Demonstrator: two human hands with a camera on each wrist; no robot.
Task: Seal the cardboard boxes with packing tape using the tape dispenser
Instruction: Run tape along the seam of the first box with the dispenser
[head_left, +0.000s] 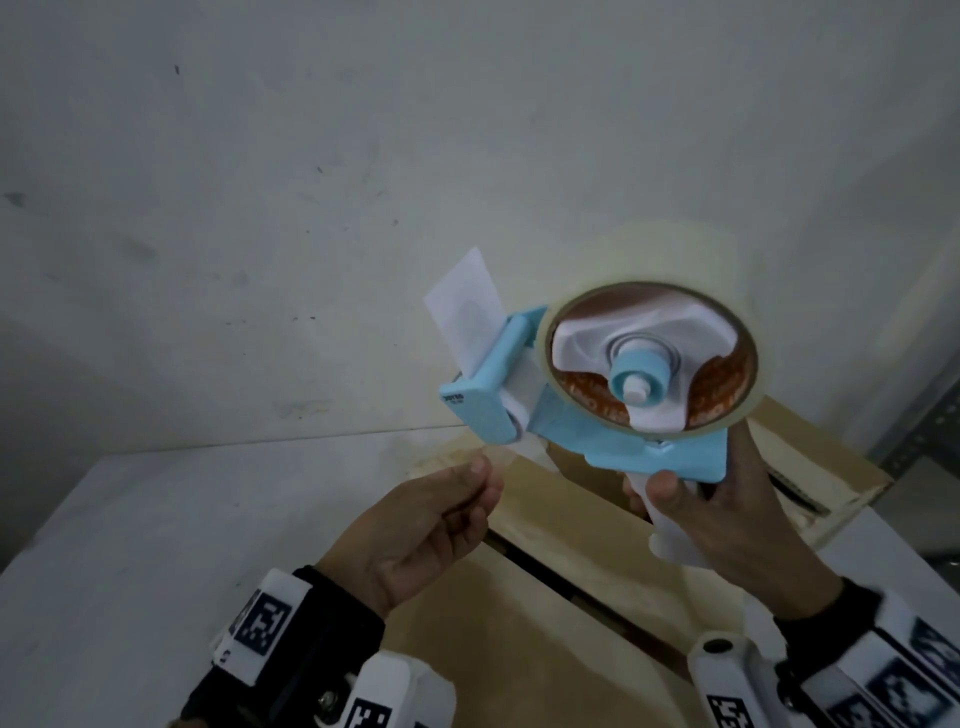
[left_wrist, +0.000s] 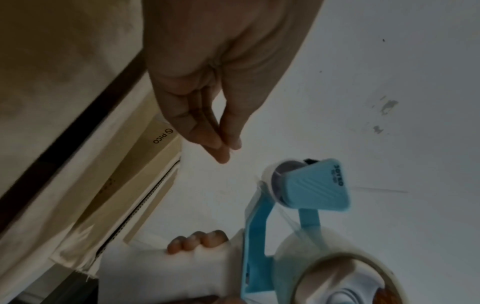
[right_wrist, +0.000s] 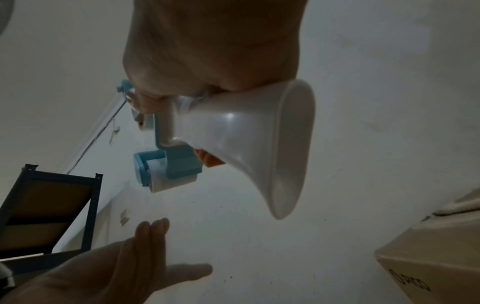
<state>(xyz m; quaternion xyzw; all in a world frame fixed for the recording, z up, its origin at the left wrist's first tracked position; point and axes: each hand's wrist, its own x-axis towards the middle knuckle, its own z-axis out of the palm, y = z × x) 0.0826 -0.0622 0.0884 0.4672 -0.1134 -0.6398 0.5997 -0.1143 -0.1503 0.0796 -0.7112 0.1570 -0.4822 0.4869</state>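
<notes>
Head view. We hold the tape dispenser (head_left: 597, 395) up in the air with our right hand (head_left: 727, 519), whose fingers and thumb wrap the white handle (head_left: 670, 530) from below. The blue frame points toward 9 o'clock; the roll of tape (head_left: 654, 358) sits at the 3 o'clock end, its open face turned to us. A white flap (head_left: 465, 306) stands up from the front of the frame toward 11 o'clock. Our left hand (head_left: 431, 525) is at 7 o'clock of the dispenser's front roller, thumb and forefinger closed together on the clear loose tape end (head_left: 498, 457), which runs up to the roller. The cardboard box (head_left: 545, 597) lies below both hands on the white table (head_left: 130, 545), its top flaps meeting along a dark seam. A second box (head_left: 810, 467) sits beyond it toward 2 o'clock.

Left wrist view. Our left fingertips (left_wrist: 221, 152) are pressed together in a pinch at centre; the tape itself is too clear to make out here. The dispenser's blue front is at 4 o'clock of them, just apart. The box fills the 9 o'clock side.

Right wrist view. Our right hand curls round the flared white handle at centre. The left hand is at 7 o'clock; its pinch is not visible from here. A dark metal shelf (right_wrist: 52, 207) stands at 9 o'clock.
</notes>
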